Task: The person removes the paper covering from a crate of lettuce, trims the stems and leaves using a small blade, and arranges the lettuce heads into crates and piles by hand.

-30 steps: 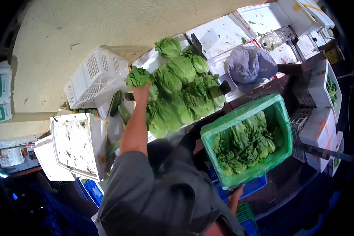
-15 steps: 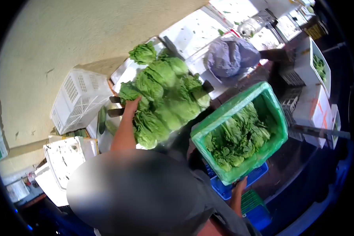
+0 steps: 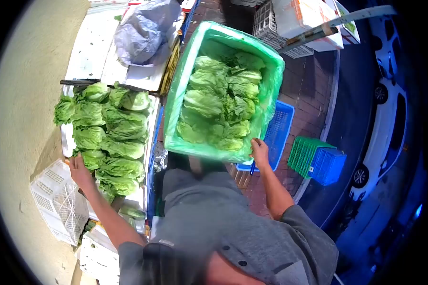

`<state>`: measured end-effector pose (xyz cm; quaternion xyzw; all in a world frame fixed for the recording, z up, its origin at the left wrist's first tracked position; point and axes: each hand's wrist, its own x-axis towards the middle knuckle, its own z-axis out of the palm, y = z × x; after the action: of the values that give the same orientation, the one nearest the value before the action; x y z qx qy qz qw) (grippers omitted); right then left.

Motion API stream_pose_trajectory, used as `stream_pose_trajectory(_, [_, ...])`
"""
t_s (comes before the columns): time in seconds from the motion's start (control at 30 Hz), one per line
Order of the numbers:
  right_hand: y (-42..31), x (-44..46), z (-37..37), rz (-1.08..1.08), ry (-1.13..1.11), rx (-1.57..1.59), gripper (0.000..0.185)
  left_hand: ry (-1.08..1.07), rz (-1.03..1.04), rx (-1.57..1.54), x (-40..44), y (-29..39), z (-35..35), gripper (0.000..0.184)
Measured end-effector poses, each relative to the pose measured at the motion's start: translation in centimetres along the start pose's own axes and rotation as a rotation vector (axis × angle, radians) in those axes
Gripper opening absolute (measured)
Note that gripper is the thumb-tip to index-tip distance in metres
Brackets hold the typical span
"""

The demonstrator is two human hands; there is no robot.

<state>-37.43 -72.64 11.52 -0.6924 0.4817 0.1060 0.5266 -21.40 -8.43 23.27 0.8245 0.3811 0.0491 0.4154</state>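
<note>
Rows of green lettuce heads (image 3: 123, 124) lie on a white surface at the left. My left hand (image 3: 80, 172) is at the near left edge of these heads, touching one; its fingertips are partly hidden by leaves. A box lined with a green plastic bag (image 3: 174, 118) stands at the centre with more lettuce (image 3: 207, 85) inside. At the box's near right corner, my right hand (image 3: 258, 153) has its fingers closed on the rim and lining.
A grey plastic bag (image 3: 145, 35) sits beyond the lettuce. White crate (image 3: 57, 199) by the wall at left. Blue basket (image 3: 280, 128) beside the lined box; green crate (image 3: 305, 154) and blue crate (image 3: 327, 166) farther right. White car (image 3: 383, 137) on the road.
The view has swung to the right, showing the road and cars. My left hand has stayed by the lettuce along the wall side. My right hand remains at the lined box's corner.
</note>
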Motion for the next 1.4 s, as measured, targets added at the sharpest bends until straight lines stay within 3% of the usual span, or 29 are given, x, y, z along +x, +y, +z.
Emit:
stream_pose_trajectory(0.1, [-0.3,0.8,0.2,0.013,-0.01,0.026,0.042,-0.3,-0.012,-0.265,-8.1,8.6,8.3,0.04])
stream_pose_trajectory(0.2, [-1.6,0.1,0.4,0.046,0.022,0.088,0.041,-0.94,-0.272,-0.329,-14.3,6.3,20.5,0.039])
stream_pose_trajectory(0.27, [-0.3,-0.4,-0.3,0.015,0.024,0.117,0.039,-0.953,-0.364,-0.233,-17.5,5.0,28.7,0.049])
stream_pose_trajectory(0.3, [0.1,-1.2,-0.7,0.0,0.035,0.089,0.038,-0.795,-0.286,-0.172,-17.2,-0.2,35.3,0.055])
stream_pose_trajectory(0.33, [1.1,-1.8,-1.5,-0.025,0.018,0.063,0.036,-0.641,-0.225,-0.142,-17.8,1.0,38.0,0.061])
stream_pose_trajectory(0.37, [2.0,-2.4,-2.2,-0.052,0.003,0.034,0.034,-0.545,-0.33,-0.238,-17.6,-0.4,41.8,0.069])
stream_pose_trajectory(0.4, [2.4,-3.3,-2.7,-0.002,0.009,0.058,0.033,-0.41,-0.207,-0.158,-18.0,0.7,43.5,0.076])
stream_pose_trajectory(0.43, [2.6,-4.3,-3.2,0.051,0.014,0.079,0.033,-0.379,-0.295,0.022,-17.8,1.6,44.6,0.079])
stream_pose_trajectory(0.5, [4.3,-5.5,-4.1,0.102,0.041,0.062,0.032,-0.255,-0.319,0.072,-18.0,3.0,45.8,0.082])
stream_pose_trajectory(0.7, [11.0,-4.9,-5.0,0.144,0.021,0.154,0.029,-0.205,-0.408,0.075,-16.8,3.5,47.5,0.079])
stream_pose_trajectory(0.83, [10.1,-4.8,-5.5,0.144,0.044,0.138,0.028,-0.18,-0.494,-0.083,-16.8,2.4,48.5,0.062])
stream_pose_trajectory(0.97, [8.3,-4.4,-6.5,0.204,0.038,0.161,0.029,-0.19,-0.44,-0.342,-17.3,-0.2,49.3,0.053])
stream_pose_trajectory(1.1, [8.1,-3.7,-6.8,0.148,0.04,0.116,0.031,-0.168,-0.432,-0.265,-19.0,2.1,47.3,0.063])
stream_pose_trajectory(1.13, [8.2,-3.5,-7.0,0.132,0.028,0.099,0.031,-0.297,-0.535,-0.313,-18.9,4.1,45.5,0.076])
stream_pose_trajectory(1.23, [7.7,-3.6,-7.0,0.118,-0.003,0.105,0.032,-0.33,-0.491,-0.404,-18.7,2.9,45.6,0.079])
stream_pose_trajectory(1.27, [7.8,-3.6,-6.8,0.136,0.006,0.11,0.032,-0.324,-0.369,-0.48,-17.9,-0.9,47.8,0.08])
stream_pose_trajectory(1.4, [7.6,-3.7,-6.2,0.178,0.021,0.085,0.033,-0.495,-0.46,-0.43,-17.6,0.0,46.1,0.081])
